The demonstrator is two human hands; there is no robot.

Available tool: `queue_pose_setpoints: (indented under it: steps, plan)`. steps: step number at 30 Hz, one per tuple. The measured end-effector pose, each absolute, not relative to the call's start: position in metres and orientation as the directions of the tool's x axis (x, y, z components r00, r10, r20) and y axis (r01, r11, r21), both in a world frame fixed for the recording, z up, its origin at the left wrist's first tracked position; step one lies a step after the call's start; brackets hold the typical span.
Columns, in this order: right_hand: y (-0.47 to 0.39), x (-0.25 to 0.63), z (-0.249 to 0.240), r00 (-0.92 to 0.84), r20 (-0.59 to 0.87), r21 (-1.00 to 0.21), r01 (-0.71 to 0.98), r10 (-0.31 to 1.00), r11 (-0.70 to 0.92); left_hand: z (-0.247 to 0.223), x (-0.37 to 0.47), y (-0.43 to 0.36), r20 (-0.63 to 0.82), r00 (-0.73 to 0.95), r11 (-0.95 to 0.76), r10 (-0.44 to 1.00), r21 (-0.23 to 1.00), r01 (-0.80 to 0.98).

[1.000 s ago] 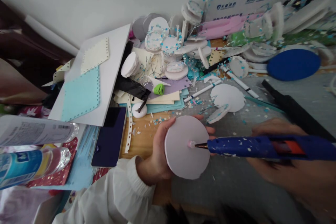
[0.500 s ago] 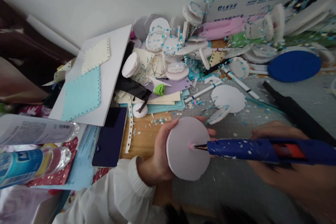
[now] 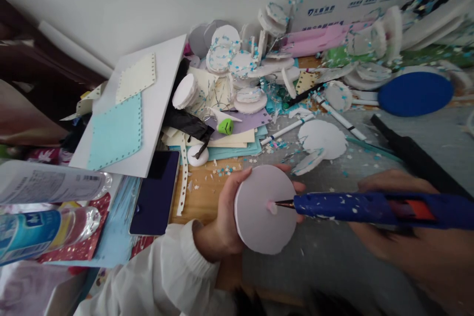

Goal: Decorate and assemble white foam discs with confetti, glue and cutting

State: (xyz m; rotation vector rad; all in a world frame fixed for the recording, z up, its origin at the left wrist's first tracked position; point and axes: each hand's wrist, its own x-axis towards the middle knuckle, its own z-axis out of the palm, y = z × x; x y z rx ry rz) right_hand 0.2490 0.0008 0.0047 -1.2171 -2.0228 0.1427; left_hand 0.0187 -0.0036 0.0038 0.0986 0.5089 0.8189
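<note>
A round white disc (image 3: 259, 227) lies in my left hand (image 3: 229, 212), its thumb along the left rim and fingertips showing past the right edge. Near the disc's centre is a small pinkish, shiny blob of glue (image 3: 272, 208). The metal tip of a blue glue gun (image 3: 344, 207) touches or hovers just over that blob; which one I cannot tell. My right hand (image 3: 403, 222), partly blurred, is wrapped round the gun from the right. Beyond the disc, a white scalloped disc (image 3: 326, 136) rests on the grey cutting mat (image 3: 314, 266).
Behind are piled white discs with blue star wire (image 3: 240, 61), a blue oval (image 3: 414, 93) and a black tool (image 3: 418, 158). A dark phone (image 3: 155, 197), a white board (image 3: 166, 74) and a bottle (image 3: 33, 232) lie at left. A green sharpener-like piece (image 3: 225, 127) sits on papers.
The glue gun's tip has shifted slightly right and up with my right hand. The glue blob on the disc looks larger. My left hand and the disc have hardly moved.
</note>
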Motion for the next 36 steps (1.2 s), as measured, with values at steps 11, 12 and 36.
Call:
queue_pose_setpoints:
  steps: [11, 12, 36]
  plan:
    - [0.002, 0.252, 0.005, -0.325, 0.536, -0.484, 0.638, 0.779, 0.599, 0.004, 0.019, -0.004, -0.413, 0.541, 0.665, 0.733, 0.265, -0.699]
    - [0.002, 0.253, 0.005, -0.327, 0.532, -0.484, 0.639, 0.781, 0.598, 0.004, 0.019, -0.004, -0.412, 0.543, 0.666, 0.732, 0.264, -0.698]
    - [-0.006, 0.263, 0.001, -0.299, 0.430, -0.576, 0.636, 0.852, 0.514, 0.005, 0.022, -0.004, -0.430, 0.538, 0.669, 0.725, 0.256, -0.697]
